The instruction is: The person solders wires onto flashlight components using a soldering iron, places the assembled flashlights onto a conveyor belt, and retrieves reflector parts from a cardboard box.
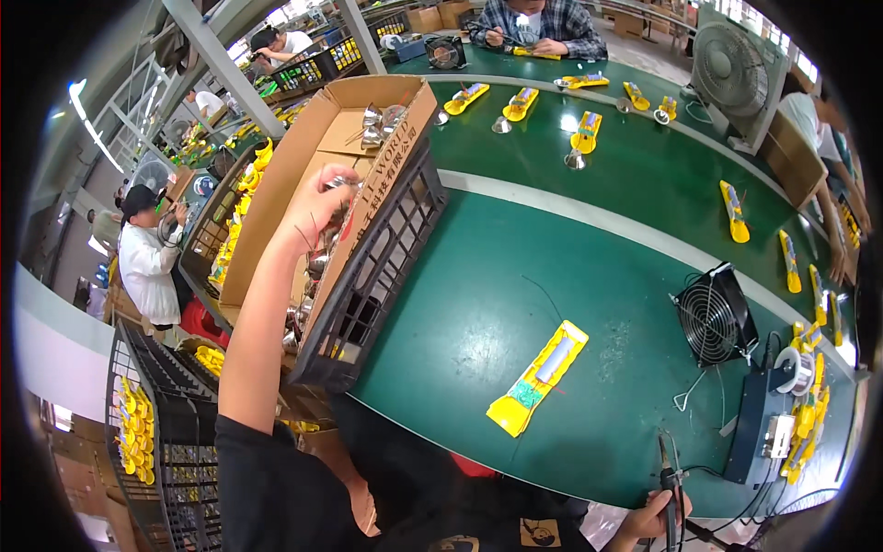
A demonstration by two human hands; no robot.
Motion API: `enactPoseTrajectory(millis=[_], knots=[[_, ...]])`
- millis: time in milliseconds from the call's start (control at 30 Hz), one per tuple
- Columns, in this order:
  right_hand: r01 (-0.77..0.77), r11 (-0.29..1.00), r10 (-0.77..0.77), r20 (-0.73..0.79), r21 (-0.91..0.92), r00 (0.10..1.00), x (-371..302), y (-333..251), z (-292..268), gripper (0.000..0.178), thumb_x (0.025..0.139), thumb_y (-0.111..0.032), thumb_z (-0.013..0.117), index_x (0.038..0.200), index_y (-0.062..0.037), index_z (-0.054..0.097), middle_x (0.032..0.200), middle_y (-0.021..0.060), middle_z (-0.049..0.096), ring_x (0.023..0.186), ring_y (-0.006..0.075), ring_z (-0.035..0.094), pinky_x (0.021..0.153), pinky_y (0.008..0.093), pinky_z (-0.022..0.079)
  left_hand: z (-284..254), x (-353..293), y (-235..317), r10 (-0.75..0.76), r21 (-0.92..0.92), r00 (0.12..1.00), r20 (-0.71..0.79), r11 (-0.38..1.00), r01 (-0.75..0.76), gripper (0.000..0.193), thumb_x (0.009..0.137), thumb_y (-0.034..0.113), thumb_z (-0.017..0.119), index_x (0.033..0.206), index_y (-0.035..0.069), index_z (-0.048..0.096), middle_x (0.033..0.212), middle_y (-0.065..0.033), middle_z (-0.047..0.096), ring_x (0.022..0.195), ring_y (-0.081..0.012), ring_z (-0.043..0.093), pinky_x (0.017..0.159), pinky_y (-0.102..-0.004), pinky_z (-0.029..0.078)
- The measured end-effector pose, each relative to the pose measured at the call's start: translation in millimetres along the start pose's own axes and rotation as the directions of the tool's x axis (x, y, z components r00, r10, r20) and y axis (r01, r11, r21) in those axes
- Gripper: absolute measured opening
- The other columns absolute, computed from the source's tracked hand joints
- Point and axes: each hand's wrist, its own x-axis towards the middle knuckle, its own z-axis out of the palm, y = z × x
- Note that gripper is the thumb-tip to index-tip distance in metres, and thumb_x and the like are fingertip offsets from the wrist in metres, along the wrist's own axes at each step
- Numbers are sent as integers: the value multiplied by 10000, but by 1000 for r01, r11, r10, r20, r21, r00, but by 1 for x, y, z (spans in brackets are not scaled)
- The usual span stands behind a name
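My left hand (324, 198) reaches into a cardboard box (262, 212), its fingers closed on a shiny silver reflector cup that they partly hide. More silver reflector cups (372, 124) with thin wires lie along the box. At the lower right, my right hand (651, 517) grips a soldering iron (670, 478) with its tip pointing up and away from me. Between my hands, a yellow plastic housing (510, 416) lies on the green table (451, 304). It holds a grey-blue cylindrical battery (555, 360) and a small green circuit board (525, 395), with loose wires sticking out.
A black crate (391, 262) stands beside the box. On the right are a small black fan (713, 317), a blue soldering station (754, 428) and a solder wire spool (796, 370). Several yellow housings with reflectors (586, 133) line the conveyor. A person (543, 32) works across it.
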Motion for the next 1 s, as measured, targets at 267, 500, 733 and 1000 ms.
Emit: enactPoseTrajectory(millis=[267, 500, 733, 1000], knots=[[108, 994, -108, -11, -7, 994, 2, 1, 1, 208, 794, -99, 502, 888, 82, 456, 577, 79, 453, 460, 144, 438, 442, 243, 362, -18, -91, 99, 613, 153, 650, -450, 770, -620, 234, 765, 3, 507, 992, 50, 535, 907, -30, 537, 668, -73, 524, 548, -183, 414], [54, 997, -54, -8, -51, 999, -5, 9, -5, 285, 814, -174, 518, 938, 76, 455, 546, 84, 477, 464, 151, 463, 473, 258, 393, 143, -100, -20, 711, 595, 702, -18, 572, -564, 263, 646, -19, 600, 897, 41, 550, 864, -110, 527, 775, -263, 523, 722, -349, 428], [145, 989, -143, 38, -37, 989, -7, 15, -8, 283, 822, -170, 509, 972, 56, 430, 566, 89, 497, 489, 159, 488, 539, 270, 442, 149, -97, -42, 262, 728, 930, 259, 579, -366, 732, 714, 273, 682, 1329, 127, 312, 1304, -214, 317, 1171, -376, 315, 949, -443, 310], [64, 997, -65, -39, -38, 997, -2, 5, 1, 228, 812, -142, 516, 905, 57, 455, 578, 85, 476, 477, 148, 457, 462, 257, 380, 134, -136, -30, 483, 428, 875, 15, 788, -443, 198, 714, 49, 627, 911, 34, 614, 885, -102, 571, 854, -255, 533, 754, -332, 426]])
